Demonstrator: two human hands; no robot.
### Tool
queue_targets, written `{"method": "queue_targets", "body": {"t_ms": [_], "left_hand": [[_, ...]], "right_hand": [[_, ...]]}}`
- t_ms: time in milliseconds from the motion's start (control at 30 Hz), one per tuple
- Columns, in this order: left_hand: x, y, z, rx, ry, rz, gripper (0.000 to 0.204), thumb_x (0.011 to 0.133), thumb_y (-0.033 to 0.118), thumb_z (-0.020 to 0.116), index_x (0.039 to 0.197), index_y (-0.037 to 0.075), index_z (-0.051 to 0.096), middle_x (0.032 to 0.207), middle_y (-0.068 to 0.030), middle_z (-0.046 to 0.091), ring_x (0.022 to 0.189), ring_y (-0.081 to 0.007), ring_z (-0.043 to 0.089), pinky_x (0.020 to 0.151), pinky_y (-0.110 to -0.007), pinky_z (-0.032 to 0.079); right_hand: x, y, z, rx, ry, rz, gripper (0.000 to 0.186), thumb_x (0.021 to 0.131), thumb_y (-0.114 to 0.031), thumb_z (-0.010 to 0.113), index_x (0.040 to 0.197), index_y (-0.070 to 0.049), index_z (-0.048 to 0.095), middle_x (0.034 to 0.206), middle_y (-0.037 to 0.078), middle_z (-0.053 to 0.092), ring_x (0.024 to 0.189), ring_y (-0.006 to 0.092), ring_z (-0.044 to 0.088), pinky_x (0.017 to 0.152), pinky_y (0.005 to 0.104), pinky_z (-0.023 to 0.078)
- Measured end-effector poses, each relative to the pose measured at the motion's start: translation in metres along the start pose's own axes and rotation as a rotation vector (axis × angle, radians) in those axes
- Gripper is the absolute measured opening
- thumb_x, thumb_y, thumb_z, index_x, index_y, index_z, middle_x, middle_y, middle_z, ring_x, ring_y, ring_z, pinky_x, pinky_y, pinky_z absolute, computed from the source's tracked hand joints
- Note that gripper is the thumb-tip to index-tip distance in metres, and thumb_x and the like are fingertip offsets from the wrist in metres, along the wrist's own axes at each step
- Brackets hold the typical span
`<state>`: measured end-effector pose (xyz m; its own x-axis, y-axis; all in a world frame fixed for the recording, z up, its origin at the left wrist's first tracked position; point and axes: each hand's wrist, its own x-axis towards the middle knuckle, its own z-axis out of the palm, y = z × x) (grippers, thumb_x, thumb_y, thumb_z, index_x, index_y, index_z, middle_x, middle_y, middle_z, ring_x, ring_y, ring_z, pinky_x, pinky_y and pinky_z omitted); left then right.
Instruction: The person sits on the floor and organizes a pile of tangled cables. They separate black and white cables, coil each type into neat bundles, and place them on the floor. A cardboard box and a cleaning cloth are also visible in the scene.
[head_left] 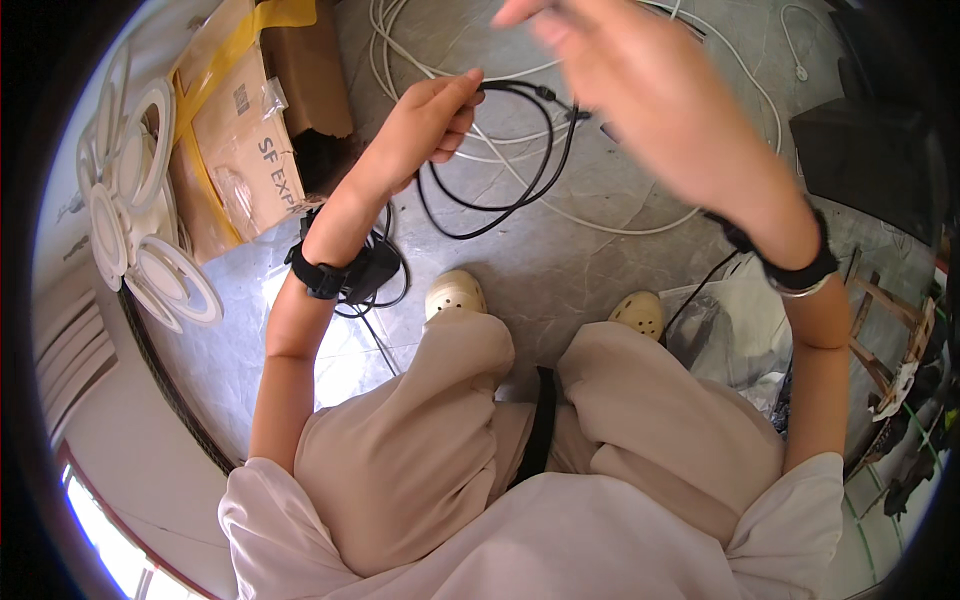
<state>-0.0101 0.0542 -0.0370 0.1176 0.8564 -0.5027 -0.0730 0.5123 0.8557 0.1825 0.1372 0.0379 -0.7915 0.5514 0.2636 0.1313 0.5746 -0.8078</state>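
Pinching looped black cable (pixel 465 237) in the left hand (pixel 435 112), upper centre of the frame. Cannot tell whether gripping anything with the blurred right hand (pixel 640 95), upper right. Could snag on white cable (pixel 640 233) beneath, or uncoil from too light a pinch.

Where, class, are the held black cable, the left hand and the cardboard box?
Held black cable (pixel 524 203): head view, lower right of its loops.
Left hand (pixel 426 115): head view, back of the hand.
Cardboard box (pixel 228 132): head view, outer wall.
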Motion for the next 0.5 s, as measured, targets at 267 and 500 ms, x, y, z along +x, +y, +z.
{"method": "queue_targets", "body": {"t_ms": [267,500], "left_hand": [[0.011,-0.007,-0.008,-0.846,-0.244,0.022,0.027,0.096,0.029,0.041,0.082,0.007,0.048,0.091,-0.0093,0.061,0.074,-0.0142,0.059,0.065,-0.026,0.05],[0.004,-0.006,-0.034,-1.268,-0.425,-0.038,0.032,0.098,0.026,0.033,0.075,0.007,0.041,0.059,0.0041,0.031,0.047,-0.0061,0.028,0.044,-0.02,0.03]], "right_hand": [[-0.026,-0.005,0.061,-0.441,-0.314,-0.149,0.012,0.078,-0.009,0.052,0.089,-0.006,0.047,0.054,0.011,0.053,0.047,0.0287,0.056,0.04,0.0375,0.042],[-0.045,0.004,0.067,-0.445,-0.436,-0.223,0.015,0.074,-0.01,0.053,0.088,-0.006,0.049,0.055,0.009,0.054,0.047,0.0262,0.057,0.039,0.0351,0.042]]}}
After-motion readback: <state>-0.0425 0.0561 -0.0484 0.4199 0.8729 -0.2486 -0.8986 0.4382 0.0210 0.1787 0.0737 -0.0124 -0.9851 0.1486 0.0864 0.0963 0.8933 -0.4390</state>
